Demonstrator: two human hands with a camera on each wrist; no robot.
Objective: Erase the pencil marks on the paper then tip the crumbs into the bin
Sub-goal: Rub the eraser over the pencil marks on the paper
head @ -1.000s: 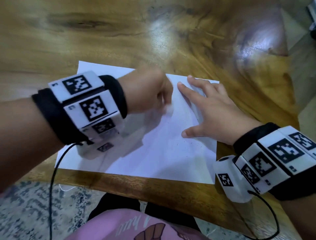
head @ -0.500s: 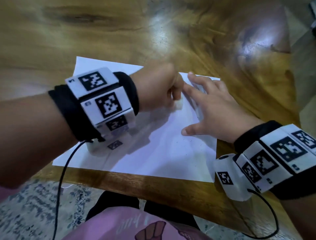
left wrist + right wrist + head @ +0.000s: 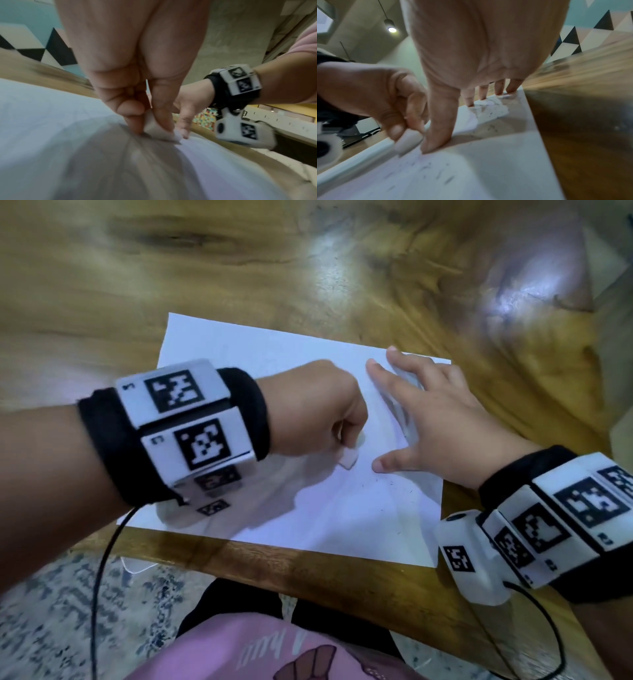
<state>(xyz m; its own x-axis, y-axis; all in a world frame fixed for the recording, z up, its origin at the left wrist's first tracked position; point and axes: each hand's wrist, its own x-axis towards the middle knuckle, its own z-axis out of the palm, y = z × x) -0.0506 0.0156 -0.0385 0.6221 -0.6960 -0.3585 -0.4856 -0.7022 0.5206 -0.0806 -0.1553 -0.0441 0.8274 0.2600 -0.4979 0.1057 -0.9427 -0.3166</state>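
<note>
Wooden table point(image 3: 308, 275) fills the head view; its near edge runs just below the paper point(image 3: 342, 508). All positions below are relative to the paper.

Paper: one white sheet lying flat on the table, its near edge close to the table's edge. Both hands are on it.

Left hand point(image 3: 315, 409): over the paper's middle, fingers curled into a tight fist. Thumb and fingertips point(image 3: 135, 125) pinch a small white eraser point(image 3: 348, 458). The eraser's lower end touches the sheet. It shows blurred in the left wrist and right wrist views.

Right hand point(image 3: 435, 419): on the paper's right side, fingers straight and spread, flat-ish. Fingertips point(image 3: 499, 89) press near the far right corner. The thumb point(image 3: 440, 121) is stretched out with its tip down on the sheet, just beside the eraser. It holds nothing and only presses on the sheet.

Crumbs point(image 3: 390, 484): small dark specks scattered on the paper's near right part, below the right thumb. More lie under and around the right palm point(image 3: 489, 115).

Pencil marks: faint grey streaks show near the eraser, too blurred to trace.

Bin: not in any view.
</note>
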